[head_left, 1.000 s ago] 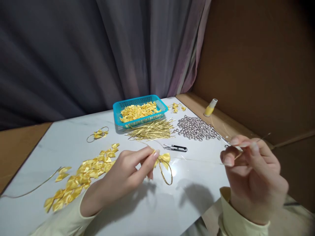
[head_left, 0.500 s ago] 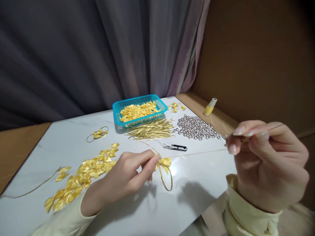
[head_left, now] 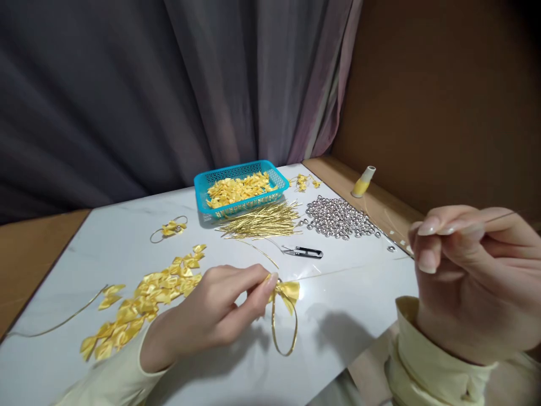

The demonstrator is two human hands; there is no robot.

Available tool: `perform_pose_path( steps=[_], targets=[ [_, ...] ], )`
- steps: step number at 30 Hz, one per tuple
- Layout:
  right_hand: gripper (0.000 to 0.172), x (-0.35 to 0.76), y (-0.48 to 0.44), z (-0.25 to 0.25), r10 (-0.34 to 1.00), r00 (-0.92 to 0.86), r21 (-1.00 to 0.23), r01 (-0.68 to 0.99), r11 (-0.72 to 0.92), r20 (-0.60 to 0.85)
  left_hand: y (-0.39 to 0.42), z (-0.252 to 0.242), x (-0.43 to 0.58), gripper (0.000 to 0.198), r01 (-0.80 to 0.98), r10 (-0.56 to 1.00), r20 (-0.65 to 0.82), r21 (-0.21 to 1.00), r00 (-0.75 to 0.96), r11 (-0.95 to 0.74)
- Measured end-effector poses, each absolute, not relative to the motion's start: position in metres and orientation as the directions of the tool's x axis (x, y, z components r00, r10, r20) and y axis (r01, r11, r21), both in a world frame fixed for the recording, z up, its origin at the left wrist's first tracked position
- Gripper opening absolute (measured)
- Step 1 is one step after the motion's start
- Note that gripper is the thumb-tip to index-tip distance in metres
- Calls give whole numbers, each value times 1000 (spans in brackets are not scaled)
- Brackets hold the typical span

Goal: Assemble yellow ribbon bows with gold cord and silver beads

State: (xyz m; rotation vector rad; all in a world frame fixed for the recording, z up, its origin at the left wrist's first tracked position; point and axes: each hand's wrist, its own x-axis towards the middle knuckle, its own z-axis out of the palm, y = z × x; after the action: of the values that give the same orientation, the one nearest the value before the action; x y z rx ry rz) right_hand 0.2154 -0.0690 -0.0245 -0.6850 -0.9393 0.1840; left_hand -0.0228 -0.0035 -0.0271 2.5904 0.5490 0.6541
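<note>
My left hand [head_left: 236, 301] pinches a yellow satin bow [head_left: 288, 292] between thumb and forefinger, just above the tabletop. Below the bow hangs a loop of gold cord [head_left: 284, 354]; part of the bow is hidden behind my fingers. From it a fine thread [head_left: 338, 273] runs taut to the right. My right hand [head_left: 477, 270], raised at the right edge, has its fingertips closed on the thread. A thin dark sliver like a needle [head_left: 501, 216] shows along its fingers. A pair of black thread snips [head_left: 302, 252] lies beyond my left hand.
Loose yellow bows [head_left: 139, 299] lie at the left. Behind are a blue basket [head_left: 198, 194] of bows, gold cord pieces [head_left: 262, 221] and silver beads [head_left: 338, 217]. A yellow thread spool [head_left: 362, 183] stands at the back right. A finished-looking bow loop [head_left: 172, 228] lies at the back left.
My right hand has moved further right, drawing the thread out longer. The bow and its cord loop have shifted slightly down and right in my left hand's pinch.
</note>
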Motion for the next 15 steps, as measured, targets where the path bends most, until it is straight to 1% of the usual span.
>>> perform_pose_path(
  steps=[3,4,9,12,15],
  targets=[
    [15,218,-70,-26,456,574,-622,124,773,680,-4,-26,-22,24,267,464,308,511,831,-817],
    [14,218,-71,-26,488,559,-640,102,762,670,-4,-26,-21,24,286,486,292,526,824,-801],
    [16,212,-78,-25,754,378,-794,-78,604,537,-3,-28,-14,23,404,659,279,608,698,-684],
    [14,210,-79,-26,808,319,-828,-108,550,495,-2,-32,-13,15,386,707,308,667,636,-637],
    [12,211,-78,-26,831,271,-842,-109,528,486,-2,-35,-13,18,357,728,308,713,613,-603]
  ],
)
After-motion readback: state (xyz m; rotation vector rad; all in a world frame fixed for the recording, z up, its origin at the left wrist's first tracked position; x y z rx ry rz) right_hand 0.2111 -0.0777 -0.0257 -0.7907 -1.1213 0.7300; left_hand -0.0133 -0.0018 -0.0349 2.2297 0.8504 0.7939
